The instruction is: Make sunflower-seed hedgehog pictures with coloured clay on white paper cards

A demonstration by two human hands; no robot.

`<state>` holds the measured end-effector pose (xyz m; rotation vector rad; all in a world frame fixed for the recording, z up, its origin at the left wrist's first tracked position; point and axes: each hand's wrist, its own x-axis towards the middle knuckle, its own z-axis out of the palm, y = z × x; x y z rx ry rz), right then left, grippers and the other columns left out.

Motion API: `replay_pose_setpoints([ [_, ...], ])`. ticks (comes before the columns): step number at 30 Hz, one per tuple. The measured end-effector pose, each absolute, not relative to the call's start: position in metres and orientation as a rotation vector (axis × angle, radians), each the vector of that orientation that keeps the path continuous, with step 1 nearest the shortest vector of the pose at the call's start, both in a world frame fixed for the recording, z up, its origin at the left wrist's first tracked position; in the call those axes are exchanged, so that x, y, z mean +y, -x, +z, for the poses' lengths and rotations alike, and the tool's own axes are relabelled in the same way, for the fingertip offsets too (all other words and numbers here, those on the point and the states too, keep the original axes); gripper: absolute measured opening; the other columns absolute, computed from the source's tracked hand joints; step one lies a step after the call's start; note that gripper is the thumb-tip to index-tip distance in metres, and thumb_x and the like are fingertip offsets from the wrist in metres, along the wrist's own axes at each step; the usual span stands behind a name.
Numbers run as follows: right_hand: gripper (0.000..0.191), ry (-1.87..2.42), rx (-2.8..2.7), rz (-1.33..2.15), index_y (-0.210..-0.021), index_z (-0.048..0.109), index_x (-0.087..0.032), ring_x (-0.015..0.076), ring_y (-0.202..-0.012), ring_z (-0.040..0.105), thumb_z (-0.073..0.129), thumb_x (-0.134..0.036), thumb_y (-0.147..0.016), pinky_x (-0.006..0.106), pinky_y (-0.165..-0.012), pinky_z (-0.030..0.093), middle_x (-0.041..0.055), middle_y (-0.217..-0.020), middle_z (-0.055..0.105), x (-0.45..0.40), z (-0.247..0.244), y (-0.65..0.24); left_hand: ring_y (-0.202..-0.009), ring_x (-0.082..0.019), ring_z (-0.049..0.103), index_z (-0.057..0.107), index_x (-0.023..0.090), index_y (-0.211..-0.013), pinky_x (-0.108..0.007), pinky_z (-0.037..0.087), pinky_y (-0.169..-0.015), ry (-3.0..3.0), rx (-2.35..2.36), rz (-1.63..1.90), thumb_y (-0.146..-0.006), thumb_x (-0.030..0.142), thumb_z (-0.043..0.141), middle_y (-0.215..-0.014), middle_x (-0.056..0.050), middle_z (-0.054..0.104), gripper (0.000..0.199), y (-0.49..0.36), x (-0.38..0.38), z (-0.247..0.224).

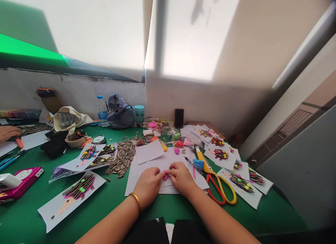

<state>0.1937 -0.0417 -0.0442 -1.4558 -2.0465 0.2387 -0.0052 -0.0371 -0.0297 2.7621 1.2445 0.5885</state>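
My left hand, with a gold bangle at the wrist, and my right hand meet over stacked white paper. Between their curled fingertips is a small piece of pink modelling clay; both hands have fingers on it. A thin pink clay strip lies right of my right hand. Beyond the hands are a pink clay ball, a blue clay lump and a smaller white sheet. Large scissors with red and yellow handles lie beside the right hand, near a yellow utility knife.
Sunflower seeds are heaped left of the paper. Hedgehog cards lie left, and more cards right. A phone, blue bag and bottle stand by the wall. Another person's hand is at far left.
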Motion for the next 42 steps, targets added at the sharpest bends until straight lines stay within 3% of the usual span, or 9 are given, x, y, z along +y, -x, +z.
replay_pose_setpoints([
  [8,0.043,1.437,-2.001,0.226,-0.1,0.079,-0.029,0.0215,-0.1,0.054,0.055,-0.001,-0.077,0.034,-0.092,0.046,0.0054,-0.1,0.067,-0.0378,-0.0479,-0.1975,-0.099,-0.024,0.06,0.071,0.024,-0.106,-0.039,0.049,-0.09,-2.743,1.246,0.59,-0.086,0.012,0.054,-0.108,-0.008,0.066,0.029,0.0045,-0.0369,-0.0295],
  [14,0.043,1.493,-2.056,0.211,-0.1,0.077,-0.035,0.0218,-0.1,0.054,0.057,-0.005,-0.079,0.035,-0.091,0.045,0.0034,-0.098,0.066,-0.0399,-0.045,-0.1939,-0.099,-0.023,0.059,0.07,0.024,-0.108,-0.039,0.048,-0.091,-2.745,1.249,0.561,-0.088,0.013,0.052,-0.108,-0.008,0.065,0.029,0.0046,-0.0369,-0.0291],
  [22,0.045,1.469,-1.984,0.235,-0.106,0.077,-0.027,0.0211,-0.099,0.055,0.054,-0.002,-0.077,0.034,-0.092,0.046,0.0056,-0.098,0.066,-0.0379,-0.0485,-0.1969,-0.098,-0.023,0.06,0.07,0.025,-0.105,-0.039,0.049,-0.09,-2.746,1.225,0.593,-0.087,0.012,0.053,-0.106,-0.008,0.065,0.028,0.0042,-0.0362,-0.029],
  [30,0.042,1.516,-2.032,0.229,-0.101,0.078,-0.033,0.0222,-0.1,0.054,0.057,-0.005,-0.078,0.035,-0.091,0.045,0.0047,-0.097,0.066,-0.0397,-0.0452,-0.1933,-0.099,-0.023,0.06,0.07,0.025,-0.105,-0.04,0.049,-0.091,-2.742,1.227,0.597,-0.086,0.012,0.053,-0.107,-0.008,0.065,0.029,0.0053,-0.0354,-0.0296],
  [37,0.045,1.501,-2.008,0.239,-0.108,0.076,-0.027,0.021,-0.099,0.054,0.054,-0.003,-0.077,0.033,-0.092,0.045,0.0056,-0.099,0.066,-0.0375,-0.0474,-0.1964,-0.104,-0.024,0.058,0.061,0.02,-0.12,-0.041,0.047,-0.093,-2.724,1.3,0.579,-0.088,0.009,0.046,-0.109,-0.009,0.065,0.037,0.0019,-0.0333,-0.0303],
  [42,0.046,1.52,-2.032,0.231,-0.107,0.076,-0.033,0.0215,-0.1,0.054,0.055,-0.004,-0.077,0.034,-0.092,0.044,0.0043,-0.098,0.065,-0.0402,-0.0451,-0.1931,-0.104,-0.024,0.055,0.062,0.026,-0.121,-0.043,0.045,-0.093,-2.722,1.343,0.526,-0.088,0.011,0.048,-0.108,-0.007,0.062,0.039,-0.0006,-0.0338,-0.0275],
])
